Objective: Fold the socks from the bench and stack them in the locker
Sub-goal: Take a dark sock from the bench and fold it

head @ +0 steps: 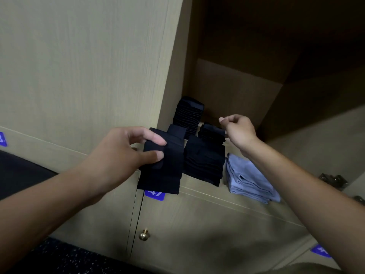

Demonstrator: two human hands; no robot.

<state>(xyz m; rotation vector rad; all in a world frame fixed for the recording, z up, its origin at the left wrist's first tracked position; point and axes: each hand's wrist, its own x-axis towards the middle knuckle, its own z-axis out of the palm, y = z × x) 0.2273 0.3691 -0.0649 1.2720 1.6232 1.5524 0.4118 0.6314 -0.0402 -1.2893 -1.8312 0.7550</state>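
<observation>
My left hand [126,153] grips a folded dark navy sock [164,171], thumb and fingers curled round it, just in front of the open locker's [233,91] lower edge. Inside the locker a stack of folded dark socks [204,163] stands at the front. Two more dark stacks stand behind it, one at the back left [187,115] and a lower one [212,133] to its right. My right hand [237,129] hovers over the lower rear stack with its fingers loosely curled and nothing in it.
A folded light blue cloth [250,178] lies on the locker floor right of the dark stacks. The closed door below carries a blue number tag [155,194] and a brass knob [144,234]. A metal hinge [333,179] sits at the far right.
</observation>
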